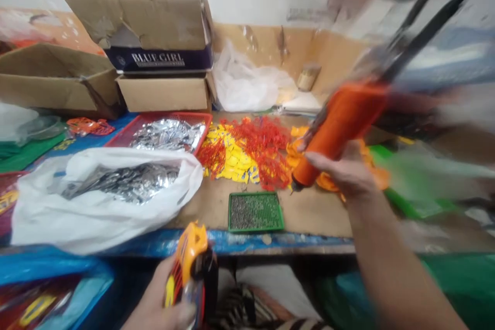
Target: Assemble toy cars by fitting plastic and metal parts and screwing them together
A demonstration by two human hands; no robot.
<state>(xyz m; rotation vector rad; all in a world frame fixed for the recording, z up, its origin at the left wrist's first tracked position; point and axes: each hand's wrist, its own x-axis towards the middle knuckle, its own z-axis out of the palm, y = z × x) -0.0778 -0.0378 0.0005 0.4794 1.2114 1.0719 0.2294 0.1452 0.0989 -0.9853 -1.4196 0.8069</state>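
My right hand (344, 167) is wrapped round an orange electric screwdriver (340, 126), its dark tip pointing down and left above the table, right of a green tray (255, 211) of small metal pieces. Low in front, my left hand (170, 294) holds an orange, black and yellow plastic item (191, 258) below the table's front edge. Yellow parts (234, 157) and red stringy parts (266, 147) lie piled behind the green tray. Orange parts (327, 181) lie partly hidden behind the screwdriver.
A white bag (96, 227) and a red basket (204, 131), both with shiny metal pieces, are at left. Cardboard boxes (162, 94) stand behind. A cable (433, 26) runs up right from the screwdriver. A blurred green object (406, 201) lies right.
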